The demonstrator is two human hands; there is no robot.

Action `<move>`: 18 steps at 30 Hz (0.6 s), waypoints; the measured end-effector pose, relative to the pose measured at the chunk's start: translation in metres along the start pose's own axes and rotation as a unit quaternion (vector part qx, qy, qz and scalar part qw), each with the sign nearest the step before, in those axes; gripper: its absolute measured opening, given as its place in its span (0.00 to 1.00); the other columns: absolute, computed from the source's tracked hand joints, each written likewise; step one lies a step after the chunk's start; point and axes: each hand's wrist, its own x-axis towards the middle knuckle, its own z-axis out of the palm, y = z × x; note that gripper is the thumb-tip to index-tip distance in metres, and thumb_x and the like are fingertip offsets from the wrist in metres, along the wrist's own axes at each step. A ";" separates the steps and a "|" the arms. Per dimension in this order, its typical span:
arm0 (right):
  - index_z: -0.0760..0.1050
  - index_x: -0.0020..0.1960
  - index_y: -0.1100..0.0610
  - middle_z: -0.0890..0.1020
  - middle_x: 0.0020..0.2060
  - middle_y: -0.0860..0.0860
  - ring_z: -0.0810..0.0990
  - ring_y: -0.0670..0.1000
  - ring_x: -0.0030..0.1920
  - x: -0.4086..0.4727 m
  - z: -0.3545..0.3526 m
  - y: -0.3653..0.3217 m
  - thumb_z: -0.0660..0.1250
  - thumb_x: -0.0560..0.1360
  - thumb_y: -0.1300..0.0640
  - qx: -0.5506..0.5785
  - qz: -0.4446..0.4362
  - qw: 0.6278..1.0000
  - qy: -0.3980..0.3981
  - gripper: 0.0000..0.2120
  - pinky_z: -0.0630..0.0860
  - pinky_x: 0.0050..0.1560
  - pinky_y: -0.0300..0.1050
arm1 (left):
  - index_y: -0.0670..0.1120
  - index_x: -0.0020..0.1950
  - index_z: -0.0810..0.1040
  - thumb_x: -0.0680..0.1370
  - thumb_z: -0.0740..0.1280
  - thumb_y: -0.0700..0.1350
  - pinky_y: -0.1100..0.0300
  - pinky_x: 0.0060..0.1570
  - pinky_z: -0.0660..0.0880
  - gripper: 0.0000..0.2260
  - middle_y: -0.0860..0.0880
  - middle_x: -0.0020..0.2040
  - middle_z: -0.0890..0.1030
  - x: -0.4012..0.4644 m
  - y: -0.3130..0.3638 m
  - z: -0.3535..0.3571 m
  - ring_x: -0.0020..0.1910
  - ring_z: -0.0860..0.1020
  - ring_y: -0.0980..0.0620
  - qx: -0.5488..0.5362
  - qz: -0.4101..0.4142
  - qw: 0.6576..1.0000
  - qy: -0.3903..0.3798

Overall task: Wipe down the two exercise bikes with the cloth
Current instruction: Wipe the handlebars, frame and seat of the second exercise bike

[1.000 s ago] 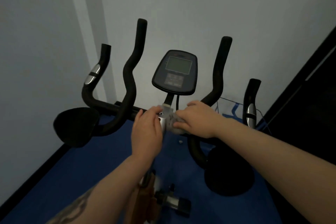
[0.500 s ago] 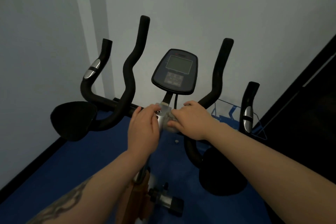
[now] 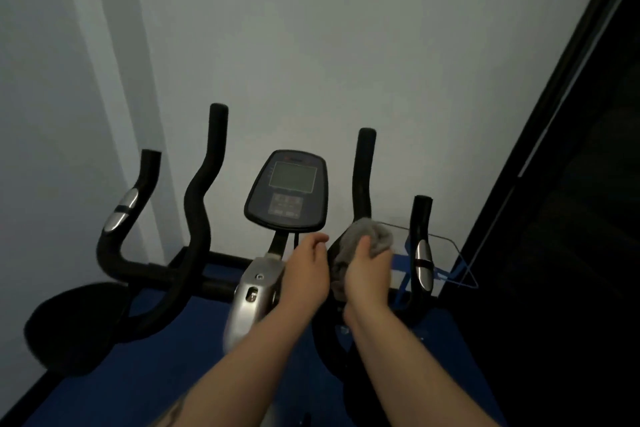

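Now your right hand (image 3: 367,269) clutches the grey cloth (image 3: 363,244) against the bike's right inner handlebar (image 3: 363,177), while your left hand (image 3: 306,274), fingers loosely curled, rests by the silver stem (image 3: 254,291) below the console (image 3: 289,191).

Cloth (image 3: 367,246): grey, plain.
Handlebars (image 3: 197,204): black; silver sensor plates (image 3: 121,211) with a black band.
Console (image 3: 287,191): dark grey; greenish-grey screen.
Stem housing (image 3: 256,288): silver.
Floor (image 3: 166,374): blue.
Wall (image 3: 311,45): pale grey, unpatterned.
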 end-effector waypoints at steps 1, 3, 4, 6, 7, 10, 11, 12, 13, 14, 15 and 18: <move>0.63 0.68 0.52 0.76 0.51 0.52 0.75 0.51 0.47 -0.001 0.006 0.005 0.56 0.83 0.49 -0.012 0.007 1.000 -0.013 0.16 0.74 0.53 0.48 | 0.49 0.59 0.75 0.84 0.54 0.44 0.58 0.53 0.71 0.11 0.48 0.57 0.79 0.004 0.000 0.003 0.53 0.75 0.53 0.035 -0.017 0.999 -0.016; 0.62 0.69 0.56 0.75 0.59 0.56 0.75 0.54 0.53 0.009 0.014 0.005 0.56 0.83 0.50 -0.027 -0.008 0.999 -0.022 0.18 0.72 0.56 0.46 | 0.50 0.53 0.71 0.84 0.52 0.45 0.57 0.47 0.69 0.08 0.50 0.56 0.78 0.009 -0.007 0.009 0.47 0.73 0.54 0.182 -0.026 0.981 -0.054; 0.62 0.70 0.58 0.74 0.62 0.58 0.75 0.55 0.56 0.019 0.016 0.001 0.57 0.83 0.51 -0.041 -0.018 0.999 -0.019 0.19 0.71 0.56 0.46 | 0.49 0.53 0.68 0.83 0.52 0.44 0.56 0.46 0.70 0.07 0.49 0.56 0.77 0.009 -0.011 0.011 0.46 0.73 0.53 0.252 -0.020 0.966 -0.062; 0.62 0.70 0.60 0.71 0.65 0.60 0.74 0.58 0.60 0.039 0.018 -0.011 0.57 0.83 0.51 -0.079 -0.019 0.997 -0.007 0.19 0.70 0.56 0.46 | 0.47 0.59 0.68 0.83 0.50 0.44 0.53 0.53 0.73 0.09 0.46 0.60 0.75 0.011 -0.018 0.012 0.53 0.75 0.50 0.286 -0.013 0.956 -0.070; 0.62 0.70 0.60 0.70 0.65 0.60 0.74 0.58 0.61 0.046 0.018 -0.013 0.57 0.83 0.51 -0.090 -0.017 0.996 -0.002 0.20 0.70 0.56 0.48 | 0.45 0.64 0.69 0.84 0.49 0.47 0.51 0.58 0.72 0.14 0.45 0.63 0.75 0.014 -0.018 0.010 0.58 0.75 0.47 0.263 -0.027 0.961 -0.082; 0.62 0.71 0.57 0.68 0.65 0.58 0.72 0.51 0.54 0.036 0.020 -0.001 0.59 0.82 0.52 -0.079 -0.050 0.996 -0.010 0.20 0.70 0.54 0.45 | 0.45 0.72 0.68 0.84 0.49 0.53 0.53 0.67 0.67 0.21 0.44 0.68 0.74 0.026 -0.023 0.001 0.67 0.72 0.46 0.184 -0.030 0.973 -0.139; 0.61 0.71 0.56 0.68 0.65 0.56 0.71 0.47 0.52 0.029 0.019 0.007 0.59 0.82 0.52 -0.073 -0.076 0.994 -0.016 0.20 0.69 0.54 0.43 | 0.46 0.75 0.65 0.84 0.50 0.52 0.54 0.68 0.66 0.21 0.44 0.70 0.72 0.029 -0.026 0.000 0.68 0.70 0.47 0.199 -0.016 0.965 -0.170; 0.61 0.71 0.55 0.67 0.65 0.55 0.70 0.44 0.50 0.027 0.017 0.011 0.60 0.81 0.52 -0.072 -0.091 0.993 -0.023 0.20 0.68 0.53 0.41 | 0.48 0.76 0.63 0.85 0.49 0.51 0.54 0.69 0.64 0.20 0.44 0.71 0.71 0.031 -0.030 0.000 0.69 0.69 0.48 0.224 0.003 0.955 -0.194; 0.61 0.70 0.55 0.68 0.64 0.55 0.70 0.43 0.48 0.031 0.016 0.012 0.59 0.82 0.52 -0.078 -0.090 0.992 -0.028 0.19 0.68 0.53 0.40 | 0.49 0.76 0.64 0.84 0.48 0.52 0.53 0.70 0.64 0.21 0.45 0.71 0.71 0.032 -0.033 0.001 0.69 0.70 0.48 0.234 0.018 0.952 -0.197; 0.62 0.70 0.56 0.69 0.64 0.55 0.70 0.44 0.49 0.041 0.015 0.007 0.59 0.82 0.52 -0.092 -0.077 0.992 -0.032 0.18 0.68 0.53 0.41 | 0.50 0.73 0.68 0.84 0.47 0.56 0.52 0.70 0.64 0.23 0.45 0.70 0.73 0.031 -0.034 0.001 0.67 0.71 0.48 0.244 0.032 0.949 -0.196; 0.64 0.68 0.57 0.71 0.63 0.56 0.71 0.47 0.50 0.052 0.013 -0.001 0.58 0.82 0.51 -0.107 -0.062 0.992 -0.035 0.17 0.70 0.53 0.43 | 0.49 0.70 0.73 0.82 0.47 0.60 0.52 0.70 0.64 0.26 0.46 0.68 0.74 0.032 -0.034 0.001 0.66 0.72 0.48 0.247 0.034 0.950 -0.186; 0.66 0.66 0.56 0.75 0.60 0.56 0.76 0.50 0.51 0.084 0.009 -0.031 0.57 0.82 0.50 -0.118 -0.117 0.986 -0.018 0.15 0.74 0.48 0.42 | 0.46 0.59 0.80 0.81 0.46 0.64 0.55 0.60 0.71 0.30 0.45 0.57 0.80 0.029 -0.029 0.001 0.57 0.77 0.47 0.236 0.001 0.959 -0.159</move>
